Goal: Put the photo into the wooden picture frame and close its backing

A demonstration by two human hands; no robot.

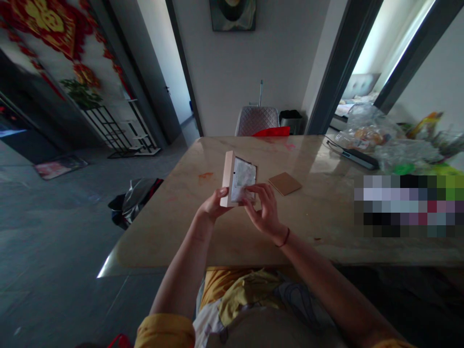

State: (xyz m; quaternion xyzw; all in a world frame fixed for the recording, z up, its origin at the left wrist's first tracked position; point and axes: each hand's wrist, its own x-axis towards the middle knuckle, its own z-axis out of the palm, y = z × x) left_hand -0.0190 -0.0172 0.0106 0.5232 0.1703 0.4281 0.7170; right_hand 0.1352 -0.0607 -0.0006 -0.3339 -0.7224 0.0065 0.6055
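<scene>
Pale pink frame point(228, 181) upright between grips | left grip point(213, 203) clasps its lower edge | right grip point(263, 210) pinches its corner

1. Pale pink frame point(228, 179) around a mottled white panel point(242, 180).
2. Plain tan square pad point(284, 183).
3. Cream marble tabletop point(170, 237), softly veined, with an orange smear point(205, 177) near its left edge.
4. Grey diamond-quilted chair back point(256, 121) past the far edge, behind a red cloth point(271, 131).
</scene>
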